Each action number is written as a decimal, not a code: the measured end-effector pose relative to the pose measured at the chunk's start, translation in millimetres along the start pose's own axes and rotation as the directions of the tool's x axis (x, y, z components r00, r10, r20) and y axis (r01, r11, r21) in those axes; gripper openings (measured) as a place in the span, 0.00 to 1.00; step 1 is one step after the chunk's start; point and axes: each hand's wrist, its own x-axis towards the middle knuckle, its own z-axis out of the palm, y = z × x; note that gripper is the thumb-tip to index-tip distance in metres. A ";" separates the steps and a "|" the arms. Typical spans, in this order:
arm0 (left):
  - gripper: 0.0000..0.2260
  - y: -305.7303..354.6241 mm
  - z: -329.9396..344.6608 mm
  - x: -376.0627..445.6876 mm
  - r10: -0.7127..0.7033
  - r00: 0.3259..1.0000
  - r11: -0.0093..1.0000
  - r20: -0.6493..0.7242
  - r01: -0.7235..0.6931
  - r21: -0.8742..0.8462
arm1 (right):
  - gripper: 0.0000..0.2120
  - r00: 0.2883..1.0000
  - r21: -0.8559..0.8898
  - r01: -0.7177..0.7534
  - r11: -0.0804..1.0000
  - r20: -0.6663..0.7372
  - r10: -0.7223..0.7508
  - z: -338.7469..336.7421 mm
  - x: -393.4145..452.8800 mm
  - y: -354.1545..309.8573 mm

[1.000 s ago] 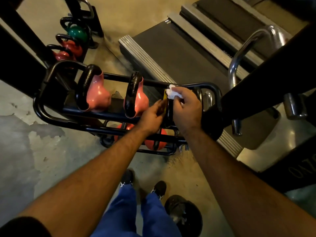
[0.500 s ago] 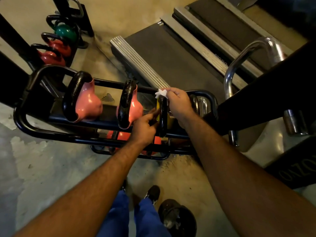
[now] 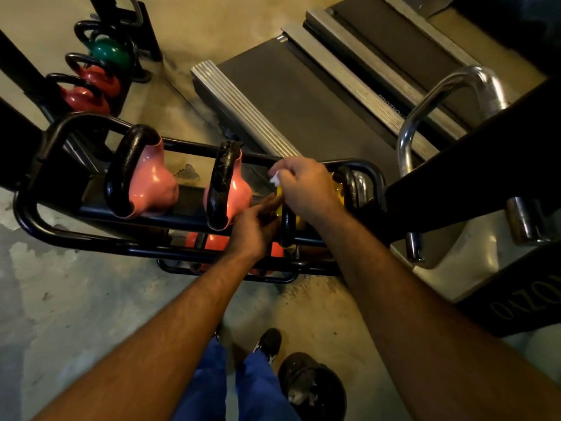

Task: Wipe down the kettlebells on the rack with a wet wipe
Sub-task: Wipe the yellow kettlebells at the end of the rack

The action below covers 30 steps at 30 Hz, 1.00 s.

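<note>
Right hand [image 3: 306, 186] pinching crumpled white wet wipe [image 3: 275, 178] atop yellow kettlebell [image 3: 338, 189] on black tubular rack [image 3: 91, 238]; left hand [image 3: 253, 229], fingers relaxed, touching its black handle [image 3: 287, 226].

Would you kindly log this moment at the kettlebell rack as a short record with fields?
right hand: holds the white wipe on the yellow kettlebell
left hand: fingers rest against that kettlebell's side
top tier: two pink kettlebells left of the yellow one
rack: black tubular frame, orange kettlebells below
floor: dark kettlebell beside the feet
</note>
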 end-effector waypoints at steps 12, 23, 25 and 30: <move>0.16 -1.4 0.0 -3.5 -0.053 0.996 0.994 0.076 0.060 -0.096 | 0.15 0.958 -0.322 0.252 0.913 -0.050 -0.282 7.0 -50.7 16.2; 0.16 2.1 1.2 1.1 -0.026 0.997 0.994 0.075 0.033 -0.102 | 0.18 0.935 -0.452 0.296 0.841 -0.045 -0.353 13.0 -66.7 28.3; 0.14 -0.5 -1.9 2.3 -0.045 0.999 0.993 0.013 0.046 -0.105 | 0.19 0.879 -0.520 0.443 0.730 0.091 -0.469 21.8 -90.2 31.0; 0.19 -3.1 1.8 6.2 0.049 0.993 0.998 0.109 -0.052 0.019 | 0.17 0.843 -0.600 0.456 0.657 0.056 -0.534 -5.7 -70.7 44.0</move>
